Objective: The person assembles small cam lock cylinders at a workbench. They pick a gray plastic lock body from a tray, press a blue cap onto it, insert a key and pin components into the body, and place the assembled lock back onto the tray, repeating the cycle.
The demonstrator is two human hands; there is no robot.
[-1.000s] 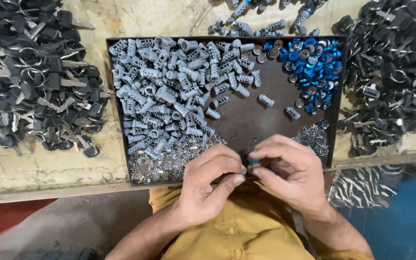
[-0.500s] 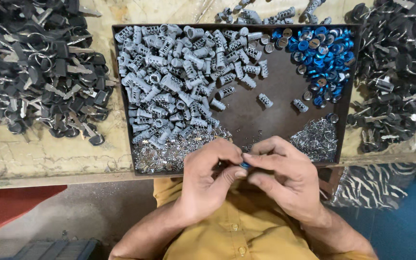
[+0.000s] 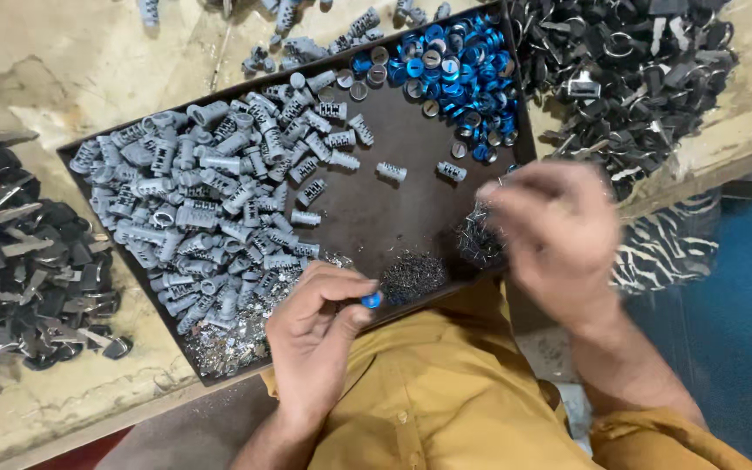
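The left hand (image 3: 319, 326) is pinching a small blue cap (image 3: 372, 300) between thumb and fingertips, right at the near edge of the dark tray (image 3: 411, 144), so the cap is sitting just over the tray's front lip, close to the person's yellow shirt (image 3: 446, 400). The right hand (image 3: 554, 235) is blurring over the right end of the tray, fingers curling down toward a little heap of tiny springs (image 3: 480, 239); I can't tell if it's actually gripping anything. Another heap of springs (image 3: 411, 274) is lying just beside the cap.

Inside the tray, a big pile of grey cylinders (image 3: 202, 191) is filling the left half, with 2 loose ones lying apart in the middle. Blue caps (image 3: 454, 65) are bunching in the far right corner. Black keys (image 3: 628, 70) are piling on the bench right of the tray, and more keys (image 3: 19, 261) are lying to the left.
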